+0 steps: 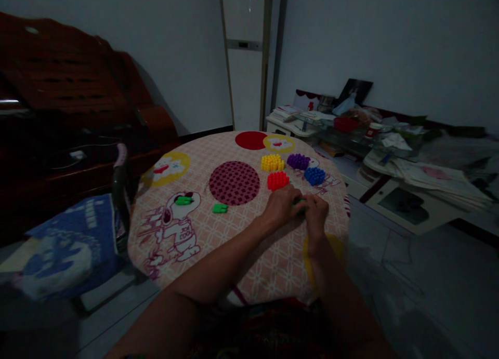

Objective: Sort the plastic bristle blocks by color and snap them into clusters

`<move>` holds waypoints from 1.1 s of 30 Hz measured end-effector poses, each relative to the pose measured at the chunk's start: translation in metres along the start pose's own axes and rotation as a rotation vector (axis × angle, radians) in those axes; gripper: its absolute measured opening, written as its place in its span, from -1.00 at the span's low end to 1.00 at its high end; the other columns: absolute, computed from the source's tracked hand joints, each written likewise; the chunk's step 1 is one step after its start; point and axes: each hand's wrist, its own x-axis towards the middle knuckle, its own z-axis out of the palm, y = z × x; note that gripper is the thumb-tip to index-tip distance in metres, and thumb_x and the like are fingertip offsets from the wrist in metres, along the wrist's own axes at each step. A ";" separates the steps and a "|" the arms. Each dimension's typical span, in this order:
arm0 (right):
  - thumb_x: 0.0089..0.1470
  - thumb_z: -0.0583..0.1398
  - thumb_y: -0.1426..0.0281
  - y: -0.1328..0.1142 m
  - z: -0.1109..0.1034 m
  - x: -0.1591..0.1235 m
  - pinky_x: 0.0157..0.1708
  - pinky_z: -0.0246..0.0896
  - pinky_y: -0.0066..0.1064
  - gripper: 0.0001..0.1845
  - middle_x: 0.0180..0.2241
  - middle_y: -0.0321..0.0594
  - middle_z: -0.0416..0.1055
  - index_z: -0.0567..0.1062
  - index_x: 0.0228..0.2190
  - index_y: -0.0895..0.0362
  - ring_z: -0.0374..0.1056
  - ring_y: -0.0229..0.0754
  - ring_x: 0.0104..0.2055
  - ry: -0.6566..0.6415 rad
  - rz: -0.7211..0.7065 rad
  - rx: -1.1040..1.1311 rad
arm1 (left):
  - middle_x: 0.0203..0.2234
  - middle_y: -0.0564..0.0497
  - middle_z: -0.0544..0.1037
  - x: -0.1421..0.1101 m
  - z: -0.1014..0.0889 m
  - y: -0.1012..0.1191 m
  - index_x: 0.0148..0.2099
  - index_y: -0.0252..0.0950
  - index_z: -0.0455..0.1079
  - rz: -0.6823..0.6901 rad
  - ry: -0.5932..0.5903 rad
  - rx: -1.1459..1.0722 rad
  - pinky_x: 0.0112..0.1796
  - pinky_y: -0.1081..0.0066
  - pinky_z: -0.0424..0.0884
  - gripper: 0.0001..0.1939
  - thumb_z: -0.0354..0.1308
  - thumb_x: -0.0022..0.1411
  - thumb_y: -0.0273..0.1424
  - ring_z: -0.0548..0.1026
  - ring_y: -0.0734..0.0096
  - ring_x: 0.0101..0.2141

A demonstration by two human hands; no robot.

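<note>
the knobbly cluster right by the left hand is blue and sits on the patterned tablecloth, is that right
The colour is wrong: the head view shows that the knobbly cluster right by the left hand is red, not blue. It does sit on the patterned tablecloth.

A home, likely its living room; carved wooden settee (70,57); cartoon-print tablecloth (210,154); low cabinet (405,202) cluttered with household odds and ends
</note>
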 end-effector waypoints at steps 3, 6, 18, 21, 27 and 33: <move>0.12 0.06 0.12 0.001 0.000 0.000 -0.48 0.02 -0.40 -0.56 -0.60 -0.26 0.40 0.47 -0.59 0.15 0.22 -0.22 -0.52 0.033 0.008 0.030 | -0.24 -0.11 0.56 -0.001 0.018 0.001 -0.15 -0.28 0.49 0.011 -0.055 0.084 -0.21 0.36 0.38 -0.75 0.12 0.33 -0.22 0.51 0.26 -0.19; 0.10 0.07 0.11 0.003 0.001 0.002 -0.45 0.07 -0.40 -0.57 -0.59 -0.26 0.42 0.50 -0.55 0.16 0.26 -0.20 -0.50 0.051 0.028 0.027 | -0.21 -0.11 0.55 -0.001 0.025 -0.002 -0.09 -0.25 0.47 0.010 -0.083 0.142 -0.22 0.36 0.38 -0.74 0.08 0.34 -0.21 0.51 0.25 -0.18; 0.11 0.06 0.14 0.002 0.002 0.003 -0.35 0.28 -0.35 -0.57 -0.49 -0.11 0.53 0.56 -0.46 0.18 0.41 -0.12 -0.41 0.046 0.112 0.130 | -0.21 -0.14 0.54 -0.005 0.033 0.001 -0.05 -0.25 0.48 -0.014 -0.049 0.144 -0.22 0.32 0.37 -0.72 0.03 0.34 -0.25 0.50 0.22 -0.18; 0.11 0.06 0.13 0.000 0.001 0.003 -0.36 0.29 -0.34 -0.57 -0.50 -0.10 0.53 0.55 -0.46 0.17 0.42 -0.11 -0.42 0.053 0.118 0.140 | -0.22 -0.13 0.54 -0.006 0.036 0.001 -0.06 -0.24 0.49 -0.010 -0.019 0.132 -0.23 0.31 0.37 -0.72 0.04 0.34 -0.25 0.50 0.22 -0.19; 0.08 0.07 0.14 0.006 0.005 0.004 -0.40 0.29 -0.35 -0.59 -0.51 -0.14 0.53 0.54 -0.49 0.17 0.43 -0.11 -0.44 0.059 0.150 0.176 | -0.23 -0.12 0.52 -0.008 0.040 -0.004 -0.05 -0.25 0.48 -0.010 0.003 0.152 -0.25 0.33 0.36 -0.69 0.00 0.37 -0.22 0.49 0.25 -0.21; 0.08 0.09 0.12 0.010 0.005 0.005 -0.37 0.31 -0.36 -0.58 -0.49 -0.14 0.55 0.56 -0.47 0.17 0.44 -0.12 -0.41 0.059 0.127 0.160 | -0.18 -0.08 0.50 -0.010 0.039 -0.004 -0.10 -0.25 0.45 -0.009 0.036 0.155 -0.28 0.37 0.35 -0.72 0.05 0.35 -0.19 0.48 0.30 -0.22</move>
